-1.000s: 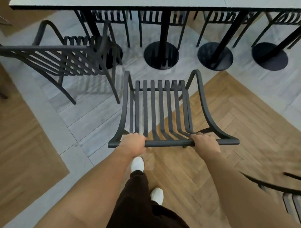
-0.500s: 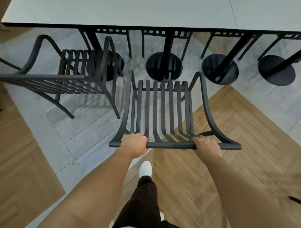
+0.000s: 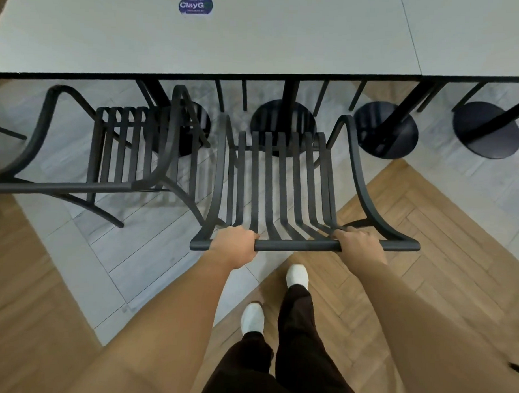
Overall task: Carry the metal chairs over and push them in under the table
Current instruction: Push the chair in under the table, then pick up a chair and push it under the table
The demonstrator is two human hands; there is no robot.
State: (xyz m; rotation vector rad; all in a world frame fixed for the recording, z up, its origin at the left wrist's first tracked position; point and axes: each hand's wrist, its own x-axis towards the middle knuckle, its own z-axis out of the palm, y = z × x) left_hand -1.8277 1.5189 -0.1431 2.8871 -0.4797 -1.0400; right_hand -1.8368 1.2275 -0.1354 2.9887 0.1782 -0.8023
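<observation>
A black slatted metal chair (image 3: 282,182) stands in front of me, its seat facing the long white table (image 3: 258,40). My left hand (image 3: 233,244) grips the left part of the chair's top back rail. My right hand (image 3: 358,244) grips the same rail further right. The chair's front edge sits just short of the table's near edge, in line with a round black table base (image 3: 284,120). A second black metal chair (image 3: 121,150) stands close beside it on the left, also facing the table.
More round black table bases (image 3: 385,130) and slanted legs stand under the table to the right. Chair legs from the far side show beneath the tabletop. A blue round sticker (image 3: 196,4) lies on the table. The floor mixes grey tile and wooden herringbone.
The chair and I have moved forward toward the table; the tabletop now fills the upper part of the view. Both hands keep their grip on the back rail.
</observation>
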